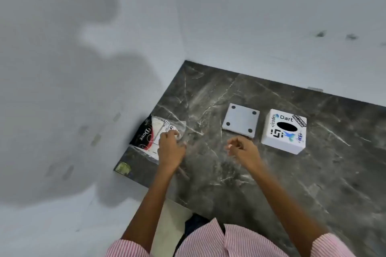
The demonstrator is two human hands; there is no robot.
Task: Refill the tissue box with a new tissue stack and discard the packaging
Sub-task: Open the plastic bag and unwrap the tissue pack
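A plastic-wrapped tissue pack [152,133], black, red and white, lies at the left edge of the dark marble counter [271,183]. My left hand [170,148] rests on its right end, fingers curled on the clear wrapper. My right hand [242,149] hovers over the counter's middle, fingers loosely bent and apart, holding nothing. The white tissue box [284,131], covered in stickers with a dark oval slot on top, stands to the right. Its flat grey bottom plate [241,120] with round pads at the corners lies beside it on the left.
White walls [250,27] close in behind and to the left of the counter. A yellowish patch [123,168] marks the counter's front-left corner. The counter's front edge runs diagonally near my striped shirt [208,242].
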